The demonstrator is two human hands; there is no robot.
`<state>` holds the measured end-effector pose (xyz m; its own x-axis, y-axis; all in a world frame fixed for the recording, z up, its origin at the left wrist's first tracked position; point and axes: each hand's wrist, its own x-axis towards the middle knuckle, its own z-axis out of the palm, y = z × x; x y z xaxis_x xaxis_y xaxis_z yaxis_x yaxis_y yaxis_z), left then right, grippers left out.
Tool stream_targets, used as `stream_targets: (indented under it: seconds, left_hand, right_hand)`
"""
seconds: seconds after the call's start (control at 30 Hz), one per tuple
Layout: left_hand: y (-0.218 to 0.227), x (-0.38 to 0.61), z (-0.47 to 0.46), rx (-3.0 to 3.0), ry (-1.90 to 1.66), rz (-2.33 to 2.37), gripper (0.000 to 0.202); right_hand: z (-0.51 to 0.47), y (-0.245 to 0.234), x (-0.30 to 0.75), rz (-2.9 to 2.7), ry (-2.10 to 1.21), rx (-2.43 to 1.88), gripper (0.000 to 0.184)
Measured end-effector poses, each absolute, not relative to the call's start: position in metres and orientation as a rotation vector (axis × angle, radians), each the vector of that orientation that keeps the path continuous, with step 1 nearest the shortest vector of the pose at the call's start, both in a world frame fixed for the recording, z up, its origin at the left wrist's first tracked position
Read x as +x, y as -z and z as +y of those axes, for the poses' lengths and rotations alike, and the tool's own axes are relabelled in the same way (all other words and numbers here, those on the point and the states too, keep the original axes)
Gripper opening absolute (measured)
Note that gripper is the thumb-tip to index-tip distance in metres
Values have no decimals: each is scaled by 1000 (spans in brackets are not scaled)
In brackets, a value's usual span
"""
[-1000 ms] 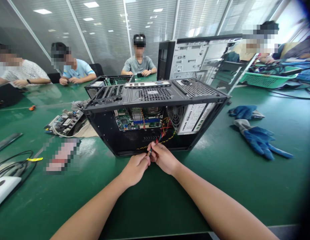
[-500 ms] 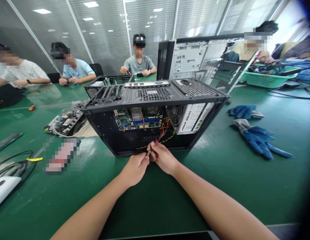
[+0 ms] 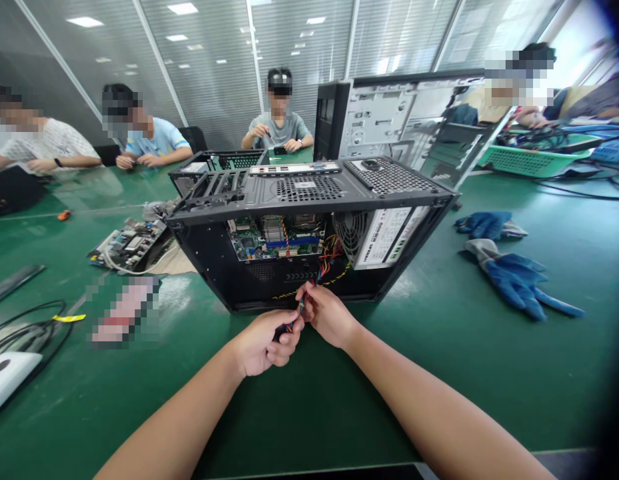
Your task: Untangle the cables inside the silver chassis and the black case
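A black computer case (image 3: 299,193) lies on the green table, its open side facing me. Inside it I see a green motherboard (image 3: 274,240) and, at the right, a power supply (image 3: 382,237) with a fan. From the power supply a bundle of coloured cables (image 3: 325,269) runs out toward me. My left hand (image 3: 269,341) is closed round the cable end, where a black piece, perhaps a connector, shows between thumb and fingers. Just beside it, my right hand (image 3: 329,313) pinches the same cables closer to the case. The fingers hide part of the bundle.
Blue gloves (image 3: 514,273) lie at the right, a green basket of cables (image 3: 539,157) behind them. A loose circuit board (image 3: 132,243) and black cables (image 3: 29,333) are at the left. Another case (image 3: 379,117) stands behind. Several people sit around the table (image 3: 529,380).
My left hand has turned and dropped slightly, and the black piece at the cable end now shows in it. My right hand stays nearly in place on the cables.
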<state>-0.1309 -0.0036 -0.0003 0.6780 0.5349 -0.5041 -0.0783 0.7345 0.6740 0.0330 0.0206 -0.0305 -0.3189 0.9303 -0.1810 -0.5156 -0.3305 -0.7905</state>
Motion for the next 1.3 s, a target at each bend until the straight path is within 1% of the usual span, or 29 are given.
stream_targets:
  seconds: [0.47,0.53,0.67,0.73,0.83,1.0,1.13,1.2,1.3]
  left_hand:
    - [1,-119,-7,1036,-383,1042,30]
    - [2,-118,-7,1246,-401,1103,31]
    - [5,-119,-10,1920,-514,1279,26]
    - [6,-119,-11,2085,-481,1347,24]
    - [7,-119,-12,2171,-405,1408,24]
    - [8,-119,-12,2194,-398,1415,23]
    - [6,-120,-10,2071,-472,1308,23]
    - [5,-119,-10,1932,-513,1231,26]
    - [2,-119,-9,1486,-489,1084,30]
  right_hand:
    - [20,33,30,-830,-1755,-810,39]
    - [20,33,30,-830,-1754,-814,39]
    - [19,33,30,-840,-1751,-822,38]
    - [19,33,30,-848,-1746,-815,38]
    - [19,33,30,-857,-1738,-808,39]
    - [19,31,30,-859,-1729,-825,41]
    - [19,31,30,-824,-1740,-834,40]
    - [19,31,30,-814,-1747,-831,39]
    - [19,32,31,-820,-1751,-812,39]
